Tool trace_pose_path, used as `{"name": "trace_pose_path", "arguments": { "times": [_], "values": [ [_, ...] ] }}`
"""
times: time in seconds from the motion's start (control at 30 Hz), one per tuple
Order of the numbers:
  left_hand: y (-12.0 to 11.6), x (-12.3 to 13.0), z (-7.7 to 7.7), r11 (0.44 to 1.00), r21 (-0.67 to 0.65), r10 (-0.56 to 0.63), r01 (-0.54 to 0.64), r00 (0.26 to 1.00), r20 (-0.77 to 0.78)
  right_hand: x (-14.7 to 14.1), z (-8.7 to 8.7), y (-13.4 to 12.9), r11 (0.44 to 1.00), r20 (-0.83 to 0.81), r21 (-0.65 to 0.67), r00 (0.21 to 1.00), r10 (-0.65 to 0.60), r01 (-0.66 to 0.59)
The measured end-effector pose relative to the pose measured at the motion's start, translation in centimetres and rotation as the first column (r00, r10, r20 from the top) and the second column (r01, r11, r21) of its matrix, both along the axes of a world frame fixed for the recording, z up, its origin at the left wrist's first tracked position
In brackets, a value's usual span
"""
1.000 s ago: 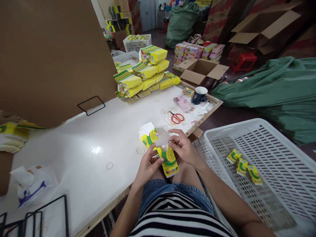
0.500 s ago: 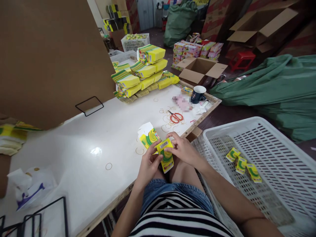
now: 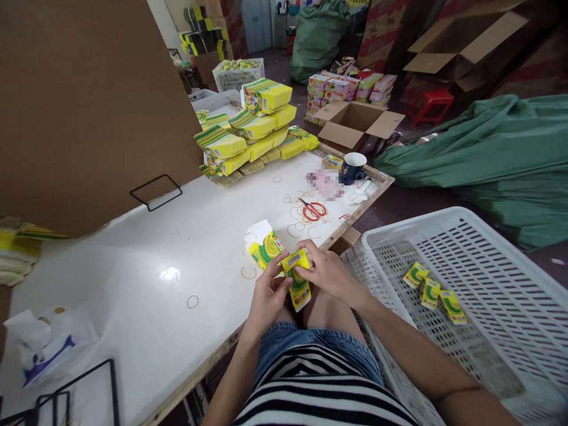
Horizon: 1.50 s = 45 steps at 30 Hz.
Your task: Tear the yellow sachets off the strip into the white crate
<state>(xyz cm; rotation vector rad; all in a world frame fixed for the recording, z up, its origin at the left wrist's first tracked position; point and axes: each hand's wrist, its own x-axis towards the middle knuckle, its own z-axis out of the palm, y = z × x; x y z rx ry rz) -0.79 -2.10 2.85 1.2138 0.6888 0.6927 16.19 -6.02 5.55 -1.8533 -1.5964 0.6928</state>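
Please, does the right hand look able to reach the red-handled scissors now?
Probably yes. The scissors lie uncovered on the table, just beyond the right hand, among loose bands. However, that hand is on the yellow box and would likely need to let go.

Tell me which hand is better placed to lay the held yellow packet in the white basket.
Right, I'd say: the right hand already grips the yellow packet, and the white basket stands on that side. The left hand, also gripping, would likely have to cross over.
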Motion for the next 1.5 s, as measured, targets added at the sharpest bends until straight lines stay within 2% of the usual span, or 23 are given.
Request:
{"name": "trace_pose_path", "arguments": {
  "times": [0.07,0.13,0.23,0.33,0.4,0.47,0.5,0.53,0.57,0.6,0.63,0.73,0.83,0.93,1.03,1.1,1.17,1.23,1.27,1.3,1.4,1.43,1.5],
  "values": [
    [0.2,-0.3,0.3,1.000,0.005,0.008,-0.008,1.000,0.003,0.3,-0.4,-0.1,0.998,-0.041,0.054,0.999,0.035,-0.033],
    [0.4,-0.5,0.7,1.000,-0.011,-0.003,0.003,1.000,0.026,0.6,-1.0,-0.2,0.987,-0.169,0.146,0.981,0.096,-0.071],
    [0.3,0.0,0.9,0.999,-0.031,-0.022,0.024,0.997,0.073,0.7,-2.0,-0.3,0.962,-0.369,0.274,0.922,0.115,-0.011],
    [-0.3,1.1,0.5,1.000,0.014,-0.025,0.024,0.998,0.065,1.0,-2.1,-1.2,0.957,-0.485,0.286,0.868,0.105,0.044],
    [-0.6,1.5,0.0,0.989,0.146,0.030,-0.029,1.000,-0.007,2.1,-1.2,-2.6,0.948,-0.405,0.305,0.913,0.046,0.088],
    [-0.5,1.4,-0.6,0.918,0.376,0.190,-0.126,0.972,-0.139,4.2,0.0,-4.3,0.901,-0.149,0.381,0.975,-0.164,0.209],
    [-0.2,1.1,-0.9,0.856,0.494,0.285,-0.152,0.936,-0.206,5.4,0.5,-5.1,0.852,0.007,0.435,0.946,-0.325,0.290],
    [0.0,0.8,-1.3,0.797,0.586,0.362,-0.148,0.893,-0.267,6.4,0.8,-5.7,0.800,0.137,0.478,0.870,-0.474,0.361],
    [0.2,0.5,-1.7,0.758,0.642,0.403,-0.116,0.857,-0.321,7.2,0.8,-5.9,0.760,0.229,0.506,0.787,-0.574,0.407],
    [0.4,0.3,-2.1,0.744,0.664,0.407,-0.070,0.836,-0.369,7.4,0.5,-5.8,0.747,0.279,0.512,0.740,-0.611,0.424],
    [0.5,0.1,-2.5,0.750,0.661,0.386,-0.026,0.828,-0.406,7.2,-0.1,-5.3,0.764,0.294,0.494,0.747,-0.596,0.415],
    [0.4,0.2,-3.1,0.789,0.613,0.303,0.045,0.839,-0.452,3.6,-3.2,-1.9,0.890,0.170,0.365,0.921,-0.351,0.272],
    [0.1,0.3,-3.1,0.813,0.581,0.267,0.043,0.859,-0.438,-1.1,-5.7,1.9,0.962,0.069,0.202,0.977,-0.203,0.185],
    [0.2,0.1,-2.8,0.844,0.536,0.241,0.007,0.888,-0.391,-3.8,-6.3,3.7,0.964,0.047,0.176,0.977,-0.209,0.198],
    [0.2,-0.3,-2.7,0.861,0.508,0.221,-0.013,0.910,-0.350,-4.5,-6.0,3.4,0.935,0.020,0.254,0.965,-0.262,0.249],
    [0.3,-0.6,-2.8,0.866,0.495,0.233,-0.067,0.931,-0.282,-4.4,-5.6,2.8,0.909,-0.064,0.299,0.957,-0.284,0.290],
    [0.5,-0.9,-2.7,0.855,0.449,0.349,-0.260,0.928,-0.127,-4.3,-5.2,2.1,0.890,-0.258,0.287,0.923,-0.285,0.355],
    [0.9,-1.2,-2.5,0.821,0.319,0.490,-0.474,0.871,0.033,-4.3,-4.7,1.4,0.893,-0.512,0.210,0.823,-0.246,0.397],
    [1.1,-1.3,-2.3,0.821,0.234,0.519,-0.522,0.851,0.077,-4.3,-4.5,1.1,0.903,-0.620,0.166,0.754,-0.217,0.396],
    [1.3,-1.4,-2.1,0.848,0.146,0.499,-0.509,0.861,0.098,-4.3,-4.3,0.8,0.913,-0.702,0.130,0.687,-0.190,0.386],
    [1.6,-1.4,-1.6,0.962,-0.067,0.271,-0.264,0.953,0.134,-4.4,-4.3,0.2,0.936,-0.824,0.066,0.548,-0.144,0.345],
    [1.6,-1.3,-1.4,0.974,-0.105,0.213,-0.199,0.965,0.153,-4.4,-4.3,0.1,0.941,-0.845,0.052,0.518,-0.137,0.334],
    [1.4,-1.1,-1.2,0.979,-0.143,0.173,-0.149,0.969,0.178,-4.4,-4.5,-0.1,0.949,-0.868,0.032,0.480,-0.129,0.313]
  ]
}}
